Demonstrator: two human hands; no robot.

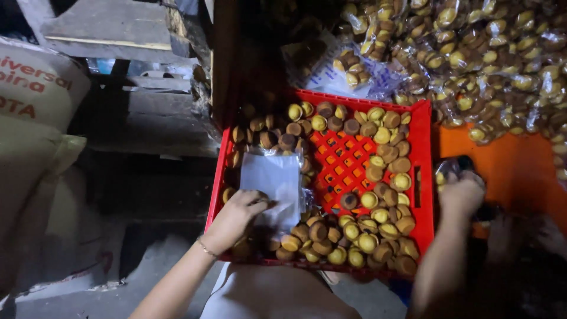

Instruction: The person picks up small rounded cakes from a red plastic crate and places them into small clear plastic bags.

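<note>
A clear, flat plastic bag (276, 180) lies inside the crate, pinched at its lower edge; a filled clear packet of small cakes (452, 172) sits gripped beside the crate.

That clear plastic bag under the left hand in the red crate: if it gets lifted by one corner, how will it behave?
The clear plastic bag looks thin and flat, so it would probably droop and fold. It seems empty, likely very light. The left hand pins its lower edge; its glossy film may slip, and the small round cakes beside it could roll in the red crate.
</note>
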